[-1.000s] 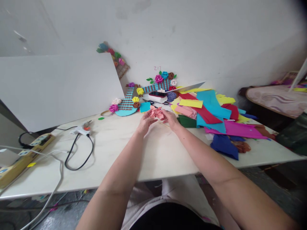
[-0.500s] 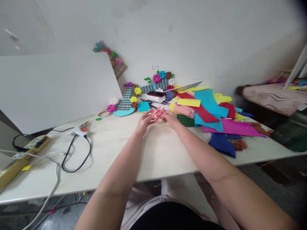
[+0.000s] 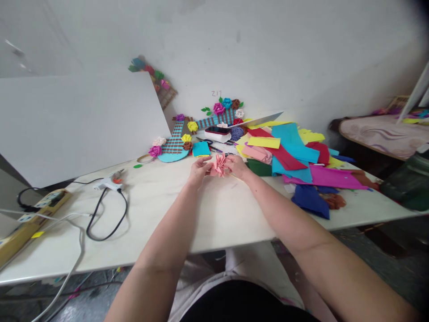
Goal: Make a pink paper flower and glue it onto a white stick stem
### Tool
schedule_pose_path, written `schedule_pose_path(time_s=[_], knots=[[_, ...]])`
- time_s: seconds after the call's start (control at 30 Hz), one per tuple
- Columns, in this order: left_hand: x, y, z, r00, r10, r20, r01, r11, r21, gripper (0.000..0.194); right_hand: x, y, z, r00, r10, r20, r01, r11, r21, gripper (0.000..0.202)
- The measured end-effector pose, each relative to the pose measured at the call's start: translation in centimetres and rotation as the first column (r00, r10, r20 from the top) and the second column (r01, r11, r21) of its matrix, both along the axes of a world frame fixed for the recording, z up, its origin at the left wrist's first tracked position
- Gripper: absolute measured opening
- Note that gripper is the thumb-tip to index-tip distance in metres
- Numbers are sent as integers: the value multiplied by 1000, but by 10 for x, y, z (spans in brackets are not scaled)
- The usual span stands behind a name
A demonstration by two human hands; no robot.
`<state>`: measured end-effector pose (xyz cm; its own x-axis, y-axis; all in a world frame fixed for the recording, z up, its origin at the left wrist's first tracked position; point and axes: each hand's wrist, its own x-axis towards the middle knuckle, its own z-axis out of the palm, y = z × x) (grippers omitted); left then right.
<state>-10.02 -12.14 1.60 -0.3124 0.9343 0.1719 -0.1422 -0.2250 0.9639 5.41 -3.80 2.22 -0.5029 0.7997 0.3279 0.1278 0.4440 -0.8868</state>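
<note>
A pink folded-paper flower is held between my two hands above the white table. My left hand pinches its left edge between thumb and fingers. On the other side, my right hand has its fingers closed on the flower's right edge. The flower's pleats fan upward. Just behind it lie a blue paper square and dark-handled scissors.
Coloured paper sheets pile up at the right. A blue guitar-shaped craft with paper flowers leans at the back. At the left are a glue gun, its looped cable and a power strip.
The pink flower has turned between my fingers and its pleats now face more upward. My left hand has shifted slightly left, with its fingers lower on the flower.
</note>
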Motion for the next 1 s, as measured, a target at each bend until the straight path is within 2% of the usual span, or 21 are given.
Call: schedule_pose_path(time_s=[0.17, 0.33, 0.5, 0.6, 0.77, 1.0], knots=[[0, 1, 0, 1000, -9, -23, 8, 1000, -18, 49, 0, 0, -1, 999, -24, 25, 23, 998, 62, 26], [-1, 0, -1, 1000, 3, -29, -4, 999, -40, 47, 0, 1, -2, 999, -35, 31, 33, 998, 48, 24], [3, -4, 6, 992, 127, 14, -127, 992, 12, 41, -1, 0, -3, 997, -38, -74, 33, 998, -59, 20], [5, -5, 9, 987, 158, 35, -160, 986, 45, 39, -3, -1, -4, 989, -55, -138, 38, 991, -128, 15], [6, -6, 9, 995, 89, 35, -90, 994, 53, 39, -7, -5, -2, 979, -85, -184, 49, 980, -191, 10], [9, -9, 12, 998, 35, 48, -36, 999, 29, 40, -8, -14, 4, 980, -64, -187, 21, 974, -224, 11]])
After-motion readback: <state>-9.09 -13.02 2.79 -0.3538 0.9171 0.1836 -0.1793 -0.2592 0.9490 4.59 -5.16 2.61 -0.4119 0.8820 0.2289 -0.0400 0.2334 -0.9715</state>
